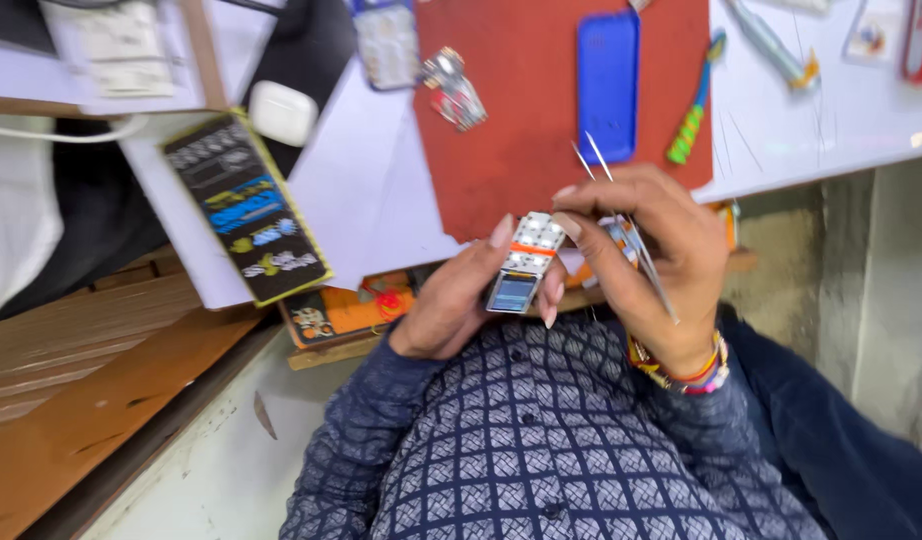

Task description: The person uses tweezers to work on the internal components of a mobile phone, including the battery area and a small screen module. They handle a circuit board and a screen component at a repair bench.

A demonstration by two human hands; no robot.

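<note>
Head view: left hand [451,305] gripping small keypad phone [524,262]; right hand [646,262] pinching tweezers [631,235], thumb pressing keypad. Phone partly disassembled; blue back cover [608,85] lying apart on red mat [501,140].

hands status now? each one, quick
Left hand: closed around a small keypad phone.
Right hand: holding metal tweezers, fingertips on the phone's top.

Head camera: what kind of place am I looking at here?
Probably a small phone repair bench. The left hand holds a small keypad phone, the right hand holds tweezers, and a blue phone back cover and bare circuit board lie on the red mat.
</note>
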